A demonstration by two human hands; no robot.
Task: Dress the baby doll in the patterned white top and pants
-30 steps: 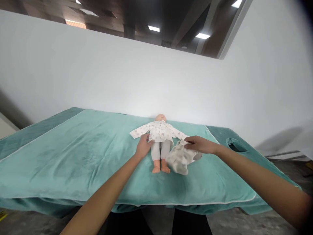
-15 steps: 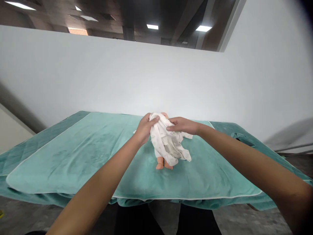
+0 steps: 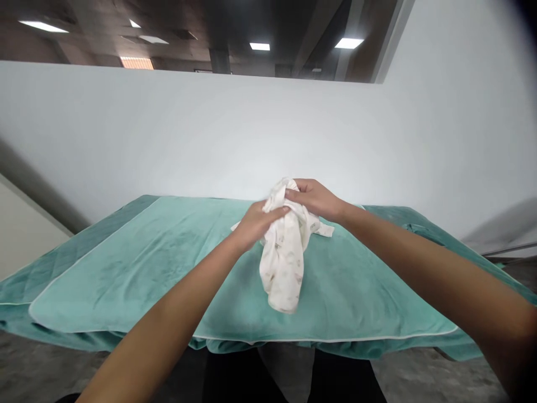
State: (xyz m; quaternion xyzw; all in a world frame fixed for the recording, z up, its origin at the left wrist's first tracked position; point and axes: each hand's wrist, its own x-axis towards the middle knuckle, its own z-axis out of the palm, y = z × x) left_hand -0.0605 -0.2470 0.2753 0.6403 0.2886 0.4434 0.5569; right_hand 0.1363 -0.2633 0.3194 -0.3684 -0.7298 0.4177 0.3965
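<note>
A white baby garment (image 3: 286, 268) with a small faint print hangs bunched between my hands, its lower end dangling over the green cover. My left hand (image 3: 257, 224) grips its left side, thumb across the cloth. Slightly higher, my right hand (image 3: 316, 197) pinches the gathered top part. Behind the garment, a white sleeve (image 3: 325, 229) sticks out to the right on the cover. The doll seen lying there a moment ago is hidden by the raised cloth.
A padded table with a light green plush cover (image 3: 138, 268) stands against a white wall (image 3: 201, 134). A dark green quilted layer (image 3: 50, 260) shows beyond the cover's left edge. A window (image 3: 235, 33) is above the wall.
Both hands have gathered the garment into a narrower bunch, and my right hand has moved up. The cloth now hangs longer and covers the doll's feet, which showed before.
</note>
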